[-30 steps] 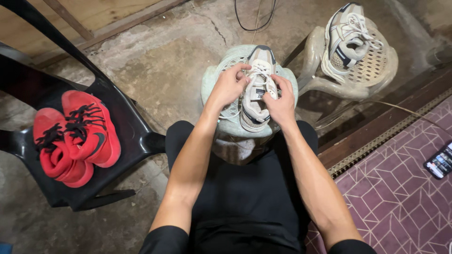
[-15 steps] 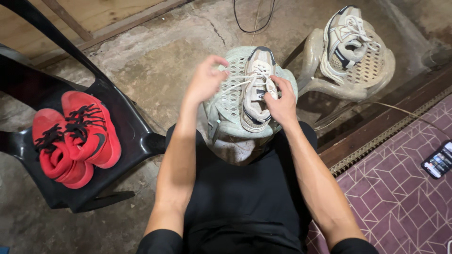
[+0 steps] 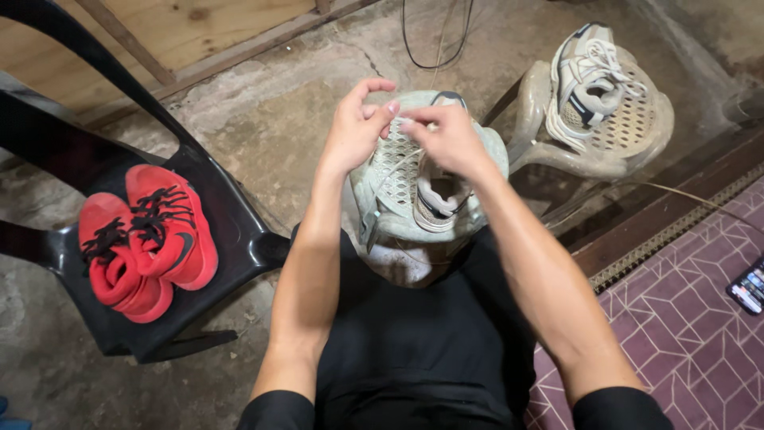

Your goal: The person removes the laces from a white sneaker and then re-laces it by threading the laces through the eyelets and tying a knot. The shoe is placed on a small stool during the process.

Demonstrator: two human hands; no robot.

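Since the earlier frame: the black chair (image 3: 239,231) at 9 o'clock, with its red shoes (image 3: 147,239), has drifted slightly right in view. The pale stool (image 3: 374,199) at centre bears the grey-white sneaker (image 3: 434,195). The right hand (image 3: 450,139) has lifted off the tongue to 12 o'clock of the sneaker and met the left hand (image 3: 354,131). Both hands pinch the white lace (image 3: 406,151), fingertips closed on it, the lace drawn taut above the sneaker.

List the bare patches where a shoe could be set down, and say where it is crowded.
Free: concrete floor between black chair and near stool; purple mat before the phone. Crowded: near stool, with white shoe and both hands; far stool; chair seat, with red shoes.
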